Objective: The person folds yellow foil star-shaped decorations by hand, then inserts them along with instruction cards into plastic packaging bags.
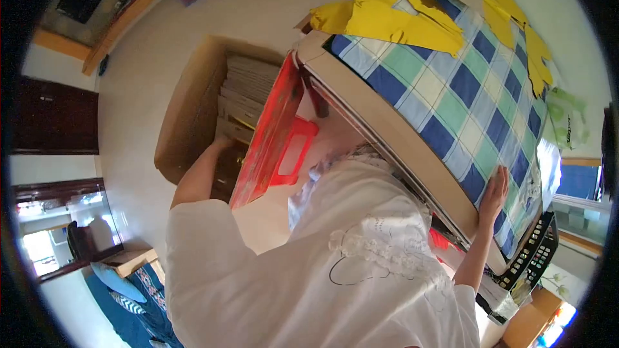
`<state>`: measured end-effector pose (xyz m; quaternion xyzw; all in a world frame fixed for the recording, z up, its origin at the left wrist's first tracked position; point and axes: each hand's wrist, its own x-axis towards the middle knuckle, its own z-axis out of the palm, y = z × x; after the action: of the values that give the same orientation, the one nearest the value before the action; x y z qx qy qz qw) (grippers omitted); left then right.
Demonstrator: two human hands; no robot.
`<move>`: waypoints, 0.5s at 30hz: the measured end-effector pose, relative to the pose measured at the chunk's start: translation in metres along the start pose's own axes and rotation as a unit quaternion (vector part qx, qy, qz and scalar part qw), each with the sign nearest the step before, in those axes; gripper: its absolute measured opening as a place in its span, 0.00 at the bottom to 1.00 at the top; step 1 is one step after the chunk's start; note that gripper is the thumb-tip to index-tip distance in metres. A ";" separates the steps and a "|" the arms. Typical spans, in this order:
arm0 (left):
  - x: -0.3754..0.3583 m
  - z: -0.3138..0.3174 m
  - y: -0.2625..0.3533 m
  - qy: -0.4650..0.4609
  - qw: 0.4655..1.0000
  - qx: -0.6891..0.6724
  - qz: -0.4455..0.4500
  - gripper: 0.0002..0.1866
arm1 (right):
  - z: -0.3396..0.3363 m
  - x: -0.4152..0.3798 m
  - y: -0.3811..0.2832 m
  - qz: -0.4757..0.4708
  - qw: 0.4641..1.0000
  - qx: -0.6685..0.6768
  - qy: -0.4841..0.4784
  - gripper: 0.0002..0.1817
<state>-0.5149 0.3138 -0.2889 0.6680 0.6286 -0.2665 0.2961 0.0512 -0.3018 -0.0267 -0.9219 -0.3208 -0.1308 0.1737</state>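
Note:
My left arm reaches down into a large open cardboard box on the floor. My left hand is beside the flat cardboard pieces stacked in it; its fingers are too small and hidden to make out. My right hand lies flat, fingers stretched out, on the blue, green and white checked cloth covering a table. Nothing shows in that hand. Yellow cut sheets of irregular shape lie at the far end of the cloth.
A worn red board stands between the box and me, with a red plastic stool beside it. A black basket sits near the table's right corner. A blue sofa is at lower left.

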 end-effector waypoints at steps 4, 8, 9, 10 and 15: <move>-0.029 -0.034 0.038 0.069 0.998 -0.001 0.010 0.18 | 0.004 -0.002 0.006 0.005 1.000 -0.008 0.006 0.22; -0.147 -0.099 0.159 0.426 0.849 -0.200 0.241 0.09 | -0.007 0.001 -0.016 0.024 1.000 0.011 0.010 0.22; -0.189 -0.116 0.201 0.479 0.777 -0.238 0.331 0.05 | -0.009 0.001 -0.019 0.028 0.999 0.020 0.010 0.22; -0.227 -0.127 0.243 0.474 0.744 -0.259 0.393 0.06 | -0.010 0.003 -0.021 0.030 0.999 0.028 0.010 0.22; -0.317 -0.114 0.412 0.393 0.638 -0.166 0.641 0.07 | -0.001 0.045 -0.049 0.004 0.997 0.079 -0.007 0.22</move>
<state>-0.1275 0.1666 0.0452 0.8847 0.1335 0.3863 0.2240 0.0539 -0.2413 0.0020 -0.9073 -0.3279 -0.0984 0.2440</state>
